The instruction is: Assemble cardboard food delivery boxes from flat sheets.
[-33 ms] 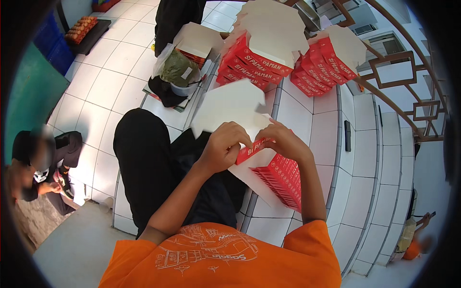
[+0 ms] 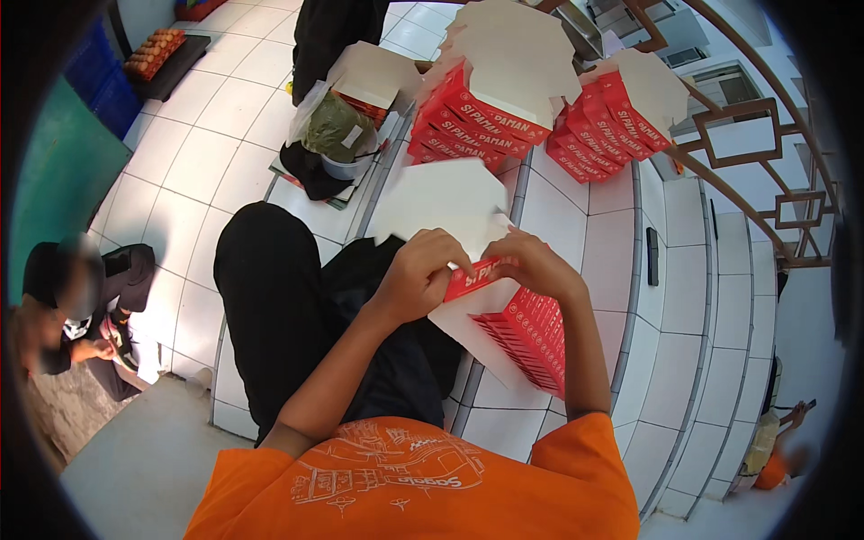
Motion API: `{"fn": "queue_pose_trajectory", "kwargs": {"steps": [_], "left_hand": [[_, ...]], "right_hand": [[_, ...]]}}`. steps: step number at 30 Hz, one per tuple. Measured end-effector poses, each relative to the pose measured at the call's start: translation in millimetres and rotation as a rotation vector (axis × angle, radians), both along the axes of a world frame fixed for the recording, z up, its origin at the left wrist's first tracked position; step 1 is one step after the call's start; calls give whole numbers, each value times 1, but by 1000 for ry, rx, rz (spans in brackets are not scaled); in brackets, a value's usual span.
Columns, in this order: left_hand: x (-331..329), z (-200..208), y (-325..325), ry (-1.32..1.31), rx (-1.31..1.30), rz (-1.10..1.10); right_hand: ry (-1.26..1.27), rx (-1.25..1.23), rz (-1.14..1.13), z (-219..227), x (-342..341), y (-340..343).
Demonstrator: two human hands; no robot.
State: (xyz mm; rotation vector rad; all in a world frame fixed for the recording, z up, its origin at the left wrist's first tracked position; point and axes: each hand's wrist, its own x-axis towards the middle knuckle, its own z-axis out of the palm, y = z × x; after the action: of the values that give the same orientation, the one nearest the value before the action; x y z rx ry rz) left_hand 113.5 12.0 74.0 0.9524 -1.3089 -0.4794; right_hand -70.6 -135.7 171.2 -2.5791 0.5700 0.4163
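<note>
Over my lap and the tiled step, a red and white cardboard box (image 2: 441, 202) is being held, its white lid raised on the far side. My left hand (image 2: 421, 276) pinches the left part of its red front edge with curled fingers. At the right corner of the same edge, my right hand (image 2: 531, 261) is closed on the cardboard, thumb and fingers together. Just below both hands, a stack of flat red and white box blanks (image 2: 531, 337) lies on the tiles, partly behind my right forearm. My fingers hide some of the box's folds.
Folded red boxes with white lids stand in a large stack (image 2: 477, 121) and a smaller stack (image 2: 598, 130) ahead. A bag of green stuff (image 2: 337, 126) sits left of them. A black oblong object (image 2: 652, 256) lies at right. Another person (image 2: 85, 310) sits at far left.
The white lid has tilted and shifted slightly to the right and nearer. Both hands keep their hold on the box at almost the same place.
</note>
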Motion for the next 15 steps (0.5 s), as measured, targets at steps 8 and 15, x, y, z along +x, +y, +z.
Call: {"fn": "queue_pose_trajectory", "kwargs": {"steps": [8, 15], "left_hand": [[-1, -36, -2, -223, 401, -123], [-47, -66, -17, -145, 439, -336]], "right_hand": [[176, 45, -176, -5, -24, -24], [-304, -35, -384, 5, -54, 5]]}}
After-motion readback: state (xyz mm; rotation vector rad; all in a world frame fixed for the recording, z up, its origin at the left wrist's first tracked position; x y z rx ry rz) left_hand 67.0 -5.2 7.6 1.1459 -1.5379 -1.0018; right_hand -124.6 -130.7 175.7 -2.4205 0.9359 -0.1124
